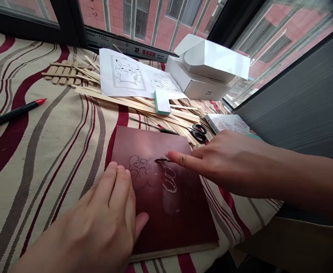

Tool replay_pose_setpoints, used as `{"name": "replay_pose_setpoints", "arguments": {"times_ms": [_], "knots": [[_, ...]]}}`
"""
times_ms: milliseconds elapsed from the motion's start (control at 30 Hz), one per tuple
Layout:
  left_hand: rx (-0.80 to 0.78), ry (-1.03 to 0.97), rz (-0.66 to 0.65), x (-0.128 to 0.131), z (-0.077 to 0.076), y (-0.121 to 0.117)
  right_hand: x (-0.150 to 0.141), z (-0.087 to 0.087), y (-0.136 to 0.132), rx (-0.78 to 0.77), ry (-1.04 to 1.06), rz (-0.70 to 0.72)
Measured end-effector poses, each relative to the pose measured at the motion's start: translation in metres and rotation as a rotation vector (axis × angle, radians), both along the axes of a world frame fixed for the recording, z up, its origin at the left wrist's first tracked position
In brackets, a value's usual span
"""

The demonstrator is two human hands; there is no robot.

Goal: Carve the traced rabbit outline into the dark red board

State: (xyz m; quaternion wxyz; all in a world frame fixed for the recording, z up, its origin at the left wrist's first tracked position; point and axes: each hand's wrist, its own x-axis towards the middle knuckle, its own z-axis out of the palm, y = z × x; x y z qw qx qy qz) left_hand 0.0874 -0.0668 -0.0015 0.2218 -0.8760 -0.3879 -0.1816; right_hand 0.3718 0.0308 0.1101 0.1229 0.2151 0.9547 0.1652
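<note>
A reddish-brown carving board [189, 223] lies on the striped cloth in front of me. It bears a dark line drawing of a cartoon figure [140, 165], with pale cut grooves [170, 182] to the right of it. My left hand [106, 216] rests flat on the board's left side, fingers stretched out and thumb apart, holding nothing. From the right, my right hand [200, 161] is closed around a thin carving tool [164, 160], its index finger extended along it. The tool's dark tip touches or nearly touches the board beside the drawing; its handle is hidden in the hand.
Behind the board lie black-handled scissors [199, 132], thin wooden strips [121, 100], a green-and-white eraser-like block [162, 102] and printed cartoon sheets [123, 76]. White boxes [203, 79] stand by the window. A black pen with a red tip [15, 113] lies at left.
</note>
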Motion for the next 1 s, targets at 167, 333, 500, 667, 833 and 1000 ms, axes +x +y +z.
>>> {"name": "replay_pose_setpoints", "arguments": {"times_ms": [167,333,500,667,833,1000], "knots": [[-0.044,-0.011,0.000,0.000,-0.001,0.001,-0.009,-0.004,-0.018,-0.086,0.108,-0.155],[0.034,0.052,0.003,0.002,0.004,0.002,-0.009,0.000,-0.012,0.169,-0.046,0.036],[0.048,0.057,0.009,0.002,0.006,0.001,-0.004,-0.001,-0.004,0.009,-0.068,-0.040],[-0.039,0.009,0.008,-0.002,0.002,-0.001,-0.011,-0.014,-0.025,-0.211,0.164,-0.353],[-0.008,0.053,-0.024,-0.003,0.008,0.002,-0.018,-0.023,-0.043,-0.306,0.352,-0.552],[0.054,0.095,-0.048,0.001,0.019,0.007,-0.005,-0.033,-0.044,-0.363,0.573,-0.555]]}}
